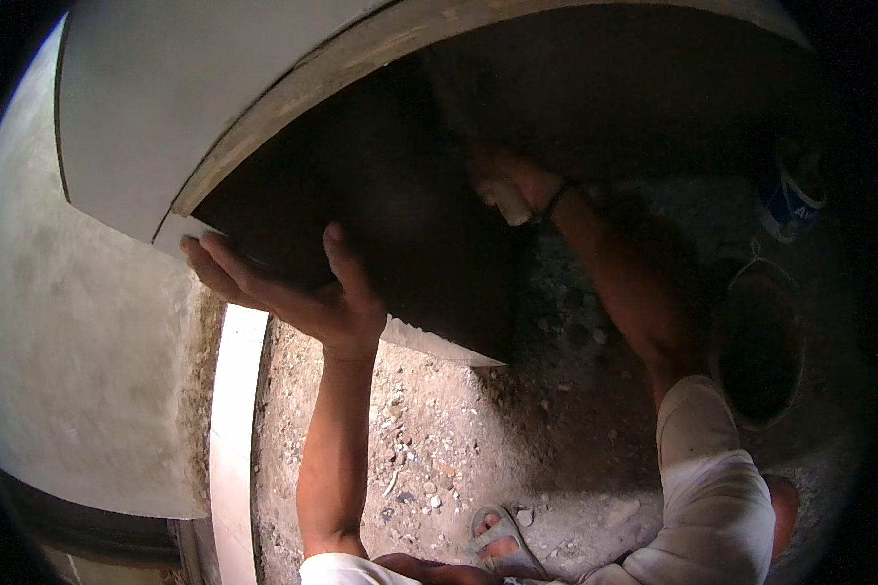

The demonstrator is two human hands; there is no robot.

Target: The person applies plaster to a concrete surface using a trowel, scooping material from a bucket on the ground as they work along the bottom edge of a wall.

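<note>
My left hand is open, its fingers spread and thumb raised, with the fingertips at the lower left corner of a pale grey slab. Whether it bears weight there I cannot tell. In the deep shade under the slab, my right hand is closed round a pale, stubby handle, apparently wooden. The tool's working end is lost in the dark. Both hands are close to a dark upright surface below the slab's rough edge.
A white and blue bucket stands far right, with a dark round container nearer. Gravel and rubble cover the ground. A white tiled strip runs beside a grey plastered wall at left. My sandalled foot shows below.
</note>
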